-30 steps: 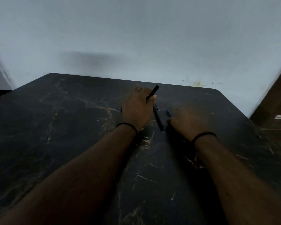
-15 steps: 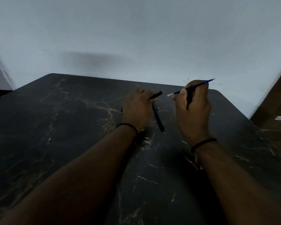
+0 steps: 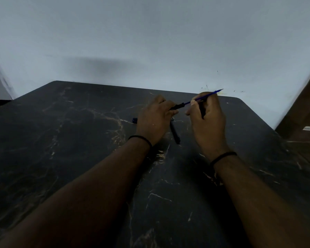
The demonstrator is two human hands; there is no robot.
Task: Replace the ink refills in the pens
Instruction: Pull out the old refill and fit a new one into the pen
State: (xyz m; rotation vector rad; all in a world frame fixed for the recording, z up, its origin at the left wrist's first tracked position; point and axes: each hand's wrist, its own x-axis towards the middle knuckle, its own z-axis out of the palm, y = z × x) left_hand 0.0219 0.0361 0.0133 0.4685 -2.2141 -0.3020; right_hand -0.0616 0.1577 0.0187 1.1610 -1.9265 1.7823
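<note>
Our left hand (image 3: 156,119) grips a black pen barrel (image 3: 177,106); our right hand (image 3: 207,119) pinches a blue refill (image 3: 207,95) at its mouth. Another pen (image 3: 174,133) lies on the table (image 3: 61,140).

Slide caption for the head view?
Right hand feeds thin blue ink refill into black pen barrel held by left hand.

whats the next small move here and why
Probably slide the thin blue ink refill further into the black pen barrel: the right hand pinches it in line with the barrel's open end, which the left hand steadies.
</note>
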